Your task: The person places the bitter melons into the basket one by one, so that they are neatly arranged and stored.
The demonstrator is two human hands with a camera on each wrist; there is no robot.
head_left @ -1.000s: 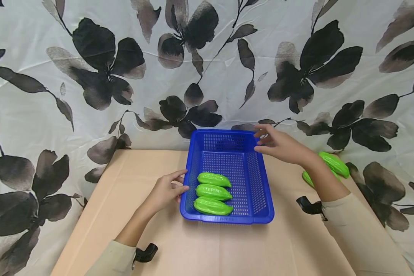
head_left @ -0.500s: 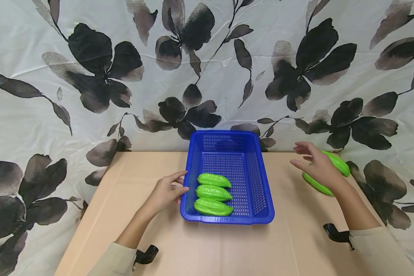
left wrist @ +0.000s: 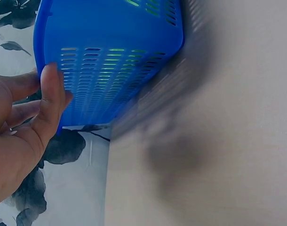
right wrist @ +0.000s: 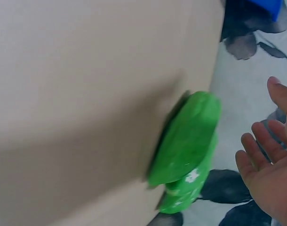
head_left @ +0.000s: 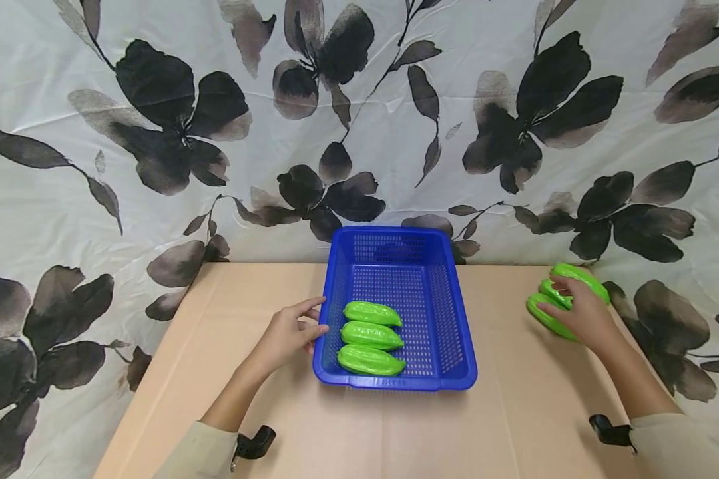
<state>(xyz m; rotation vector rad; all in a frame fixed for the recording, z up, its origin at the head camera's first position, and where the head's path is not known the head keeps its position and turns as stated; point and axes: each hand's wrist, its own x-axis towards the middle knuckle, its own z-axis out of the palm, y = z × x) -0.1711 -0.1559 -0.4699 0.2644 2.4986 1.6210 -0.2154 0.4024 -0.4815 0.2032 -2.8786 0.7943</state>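
In the head view a blue plastic basket stands mid-table. Three glossy green ridged pieces of fruit, like starfruit, lie in a column along its left side. My left hand holds the basket's left rim with thumb and index finger; the left wrist view shows the thumb across the outer wall. At the table's far right corner, my right hand hovers over three more such green fruits, partly covering the middle one. In the right wrist view its fingers are spread, apart from the green fruit.
The beige tabletop spreads around the basket. Behind it hangs a white cloth printed with dark flowers, which also shows beside the table. The basket's back rim is close to the cloth.
My right hand has moved right from the basket's upper right rim to the green fruits at the table corner. The left hand and the basket have stayed in place.
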